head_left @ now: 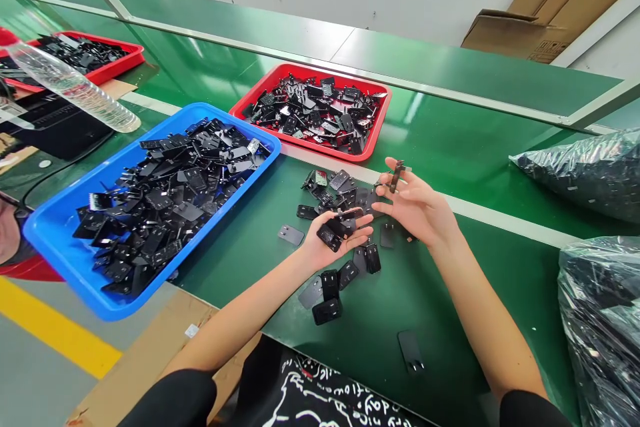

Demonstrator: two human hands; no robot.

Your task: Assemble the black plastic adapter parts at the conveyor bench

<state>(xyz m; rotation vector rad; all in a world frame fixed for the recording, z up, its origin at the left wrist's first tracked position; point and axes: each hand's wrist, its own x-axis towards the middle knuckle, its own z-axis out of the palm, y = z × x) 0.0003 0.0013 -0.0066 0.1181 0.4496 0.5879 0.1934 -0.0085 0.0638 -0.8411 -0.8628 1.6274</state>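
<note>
My left hand (316,245), palm up, cradles a few small black plastic plug plates (329,237) with metal prongs, its fingers stretched out beneath them. To its right, my right hand (425,210) pinches one more black plug piece (397,176), held edge-on above the table. A loose pile of the same plug plates (340,181) lies on the green table just beyond my hands. Several others lie nearer to me, among them a black plate with prongs (327,311) and a flat one (411,351) set apart.
A blue tray (107,310) heaped with black plug pieces stands at left. Behind it are a red tray (370,155) and another red tray (135,57), both filled alike. A water bottle (75,83) leans at far left. Filled plastic bags (595,173) lie at right.
</note>
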